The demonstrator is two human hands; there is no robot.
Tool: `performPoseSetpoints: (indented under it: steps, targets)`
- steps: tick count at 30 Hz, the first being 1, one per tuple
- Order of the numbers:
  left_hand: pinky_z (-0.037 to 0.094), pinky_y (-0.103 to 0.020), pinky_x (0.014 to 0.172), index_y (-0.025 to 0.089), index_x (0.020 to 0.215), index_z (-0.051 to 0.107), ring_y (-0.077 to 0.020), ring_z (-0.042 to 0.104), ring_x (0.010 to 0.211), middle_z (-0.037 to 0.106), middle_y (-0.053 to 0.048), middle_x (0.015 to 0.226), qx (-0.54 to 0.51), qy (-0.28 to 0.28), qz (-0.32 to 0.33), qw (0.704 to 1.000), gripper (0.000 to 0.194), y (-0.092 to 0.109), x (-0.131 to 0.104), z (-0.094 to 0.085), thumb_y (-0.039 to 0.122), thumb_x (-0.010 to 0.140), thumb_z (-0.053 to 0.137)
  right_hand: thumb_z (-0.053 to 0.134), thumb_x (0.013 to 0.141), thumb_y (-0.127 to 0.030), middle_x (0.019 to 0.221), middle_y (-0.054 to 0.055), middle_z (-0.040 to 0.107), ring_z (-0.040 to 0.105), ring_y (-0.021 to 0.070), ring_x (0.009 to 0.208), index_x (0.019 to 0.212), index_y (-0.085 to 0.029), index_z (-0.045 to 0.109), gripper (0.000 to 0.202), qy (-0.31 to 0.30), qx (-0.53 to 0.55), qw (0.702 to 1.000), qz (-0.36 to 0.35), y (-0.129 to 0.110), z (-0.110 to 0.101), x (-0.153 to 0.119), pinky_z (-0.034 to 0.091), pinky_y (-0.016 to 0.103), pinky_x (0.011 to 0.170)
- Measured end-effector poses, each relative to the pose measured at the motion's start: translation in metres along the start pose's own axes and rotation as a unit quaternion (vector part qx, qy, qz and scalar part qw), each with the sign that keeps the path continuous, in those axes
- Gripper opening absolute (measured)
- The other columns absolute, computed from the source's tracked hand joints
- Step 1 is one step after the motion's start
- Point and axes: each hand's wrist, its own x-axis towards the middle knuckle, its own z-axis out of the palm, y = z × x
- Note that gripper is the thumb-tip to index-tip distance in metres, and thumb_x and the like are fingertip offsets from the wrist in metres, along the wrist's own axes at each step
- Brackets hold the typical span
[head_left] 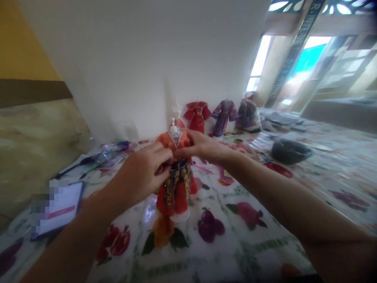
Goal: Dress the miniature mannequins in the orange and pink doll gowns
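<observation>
An orange-red doll dress [176, 192] with a patterned, beaded front and a V of white beads at the neck stands upright on a small white form in the middle. My left hand [150, 165] is at its left side by the waist, fingers curled and pressed on the cloth. From the right, my right hand [196, 145] grips the chest and shoulder of the dress, thumb in front and fingers partly behind it. The fingertips of both hands nearly meet at the waist.
Red [197, 118] and purple [225, 116] doll dresses stand by the white wall, beside a wrapped bundle [249, 116]. A phone [64, 206] lies left, plastic-wrapped items [108, 155] behind it. A black bag [290, 151] sits right on the fruit-patterned tablecloth [224, 255].
</observation>
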Motion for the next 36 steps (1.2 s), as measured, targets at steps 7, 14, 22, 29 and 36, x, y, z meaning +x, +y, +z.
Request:
performPoseSetpoints:
  steps: [7,14,22,29,36]
  targets:
    - [0.038,-0.029,0.064,0.018,0.08,0.055,-0.0137,0.051,0.072,0.055,0.0,0.081,0.001,0.019,-0.006,1.0,0.008,0.0037,-0.0011,-0.0014,0.01,0.081,0.056,0.076,0.076,-0.029,0.096,0.001,0.065,0.062,0.015,0.088,0.101,-0.019,0.057,0.033,0.008,-0.004,1.0,-0.001,0.0001,-0.0003,-0.0006,0.052,0.029,0.079]
    - [0.04,-0.029,0.065,0.02,0.086,0.054,-0.0143,0.054,0.072,0.057,0.001,0.083,0.001,0.031,-0.01,0.999,0.009,0.0019,-0.003,-0.0022,0.013,0.082,0.059,0.076,0.076,-0.028,0.097,0.002,0.066,0.063,0.0157,0.088,0.1,-0.019,0.055,0.033,-0.007,0.01,1.0,0.001,0.0,-0.0006,-0.0006,0.052,0.03,0.08]
    - [0.044,-0.031,0.072,0.021,0.093,0.061,-0.017,0.059,0.083,0.062,-0.003,0.096,-0.002,0.022,0.013,1.0,0.009,-0.0009,-0.0025,-0.0016,0.016,0.086,0.057,0.075,0.077,-0.028,0.098,0.002,0.064,0.062,0.0168,0.093,0.1,-0.019,0.055,0.032,0.001,-0.008,1.0,0.004,-0.0005,-0.0006,-0.0011,0.051,0.032,0.085]
    - [0.04,-0.028,0.066,0.018,0.082,0.054,-0.0142,0.053,0.074,0.055,0.0,0.082,0.005,0.003,0.02,1.0,0.007,0.0032,-0.0024,-0.0009,0.012,0.085,0.055,0.072,0.08,-0.027,0.098,0.003,0.065,0.062,0.016,0.09,0.101,-0.018,0.055,0.029,-0.003,-0.002,1.0,-0.002,-0.0011,-0.0001,-0.0023,0.051,0.03,0.082]
    - [0.037,-0.026,0.059,0.02,0.08,0.052,-0.011,0.05,0.062,0.056,0.003,0.072,0.005,0.038,0.016,0.999,0.01,0.0044,-0.0043,0.0011,0.011,0.082,0.056,0.077,0.074,-0.026,0.095,0.002,0.064,0.06,0.0145,0.084,0.098,-0.02,0.054,0.034,0.007,0.002,1.0,0.011,-0.0003,-0.0014,-0.0022,0.051,0.027,0.073]
